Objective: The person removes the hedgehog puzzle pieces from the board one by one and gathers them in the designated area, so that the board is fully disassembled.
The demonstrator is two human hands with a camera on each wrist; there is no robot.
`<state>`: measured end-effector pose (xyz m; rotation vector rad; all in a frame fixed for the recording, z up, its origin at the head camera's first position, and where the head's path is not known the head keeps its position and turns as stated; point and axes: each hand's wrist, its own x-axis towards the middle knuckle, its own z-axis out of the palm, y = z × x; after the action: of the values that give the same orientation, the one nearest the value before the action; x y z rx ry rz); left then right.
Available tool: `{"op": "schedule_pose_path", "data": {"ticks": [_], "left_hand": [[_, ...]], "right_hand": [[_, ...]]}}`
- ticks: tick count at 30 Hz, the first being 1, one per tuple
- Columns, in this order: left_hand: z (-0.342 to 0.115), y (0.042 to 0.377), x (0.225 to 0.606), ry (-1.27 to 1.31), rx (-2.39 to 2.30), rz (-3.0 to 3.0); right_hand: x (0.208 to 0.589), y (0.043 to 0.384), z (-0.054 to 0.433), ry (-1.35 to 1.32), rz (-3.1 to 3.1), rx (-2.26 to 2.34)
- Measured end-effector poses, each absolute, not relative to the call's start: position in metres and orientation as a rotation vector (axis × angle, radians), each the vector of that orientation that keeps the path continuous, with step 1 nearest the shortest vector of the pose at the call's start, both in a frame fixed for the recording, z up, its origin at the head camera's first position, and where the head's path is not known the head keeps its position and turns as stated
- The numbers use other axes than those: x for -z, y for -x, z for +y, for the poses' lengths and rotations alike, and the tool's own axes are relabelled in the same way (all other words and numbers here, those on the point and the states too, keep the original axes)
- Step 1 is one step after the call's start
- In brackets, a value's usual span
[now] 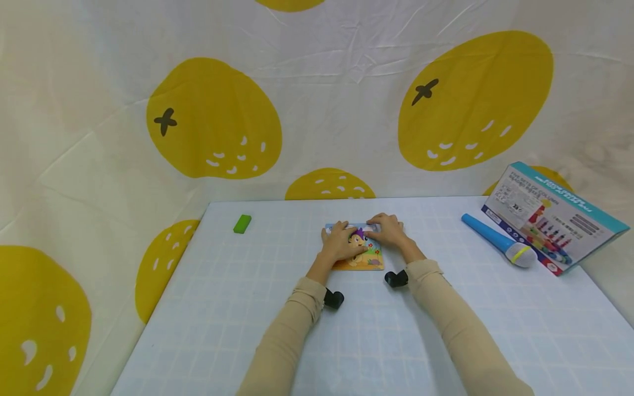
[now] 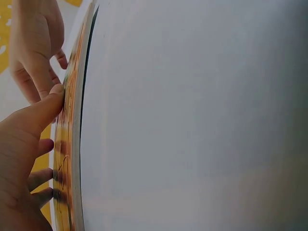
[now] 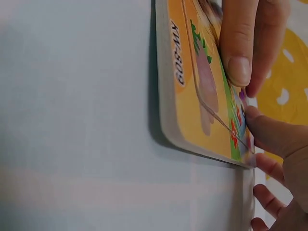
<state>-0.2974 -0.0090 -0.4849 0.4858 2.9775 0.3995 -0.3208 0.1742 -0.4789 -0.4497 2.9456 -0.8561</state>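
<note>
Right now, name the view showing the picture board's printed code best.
Right wrist: the code is large and legible on the picture board. Head view: too small to read. Left wrist: board's edge, no readable code.

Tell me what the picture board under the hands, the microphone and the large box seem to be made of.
Picture board: perhaps coated cardboard or wood; glossy-looking printed face, thick pale edge.
Microphone: probably plastic, going by its smooth, even blue body; the pale head is too small to judge.
Large box: likely printed cardboard, from its flat panels and crisp edges.
</note>
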Motion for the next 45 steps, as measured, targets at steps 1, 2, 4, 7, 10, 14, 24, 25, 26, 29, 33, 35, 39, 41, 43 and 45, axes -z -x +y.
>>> {"op": "schedule_pose_path", "data": {"ticks": [1,2,4,7,10,14,24,25,26,29,33,35,39,41,43,45], "left_hand": [[-0.009,0.298,0.485,-0.483,-0.398,2.978],[-0.009,0.297,0.485,-0.481,-0.401,2.975],[-0.009,0.297,0.486,-0.478,-0.405,2.975],[-0.009,0.296,0.486,-0.479,-0.411,2.976],[-0.010,0.296,0.488,-0.482,-0.418,2.982],[-0.010,0.296,0.489,-0.486,-0.424,2.990],[-0.010,0.298,0.492,-0.480,-0.433,2.995],[-0.010,0.298,0.492,-0.480,-0.436,2.995],[-0.010,0.298,0.492,-0.480,-0.437,2.996],[-0.010,0.298,0.493,-0.482,-0.438,2.999],[-0.010,0.298,0.493,-0.486,-0.445,3.002],[-0.010,0.298,0.493,-0.488,-0.442,3.003],[-0.010,0.297,0.493,-0.487,-0.435,3.003],[-0.010,0.297,0.493,-0.483,-0.434,3.003],[-0.010,0.296,0.492,-0.479,-0.430,3.005],[-0.010,0.296,0.491,-0.478,-0.432,3.008]], "right_hand": [[0.479,0.321,0.174,0.450,2.946,0.856],[0.479,0.321,0.174,0.450,2.944,0.858],[0.479,0.321,0.174,0.442,2.935,0.867],[0.478,0.322,0.174,0.430,2.920,0.881],[0.477,0.322,0.174,0.409,2.902,0.896],[0.475,0.324,0.175,0.392,2.878,0.886],[0.470,0.332,0.177,0.439,2.813,0.838],[0.469,0.332,0.177,0.443,2.806,0.834],[0.469,0.332,0.177,0.441,2.796,0.832],[0.468,0.334,0.178,0.439,2.774,0.815],[0.468,0.336,0.178,0.435,2.755,0.792],[0.468,0.337,0.179,0.436,2.750,0.784],[0.467,0.338,0.178,0.427,2.738,0.775],[0.467,0.338,0.178,0.419,2.734,0.772],[0.467,0.338,0.178,0.413,2.734,0.769],[0.467,0.338,0.178,0.408,2.731,0.773]]}}
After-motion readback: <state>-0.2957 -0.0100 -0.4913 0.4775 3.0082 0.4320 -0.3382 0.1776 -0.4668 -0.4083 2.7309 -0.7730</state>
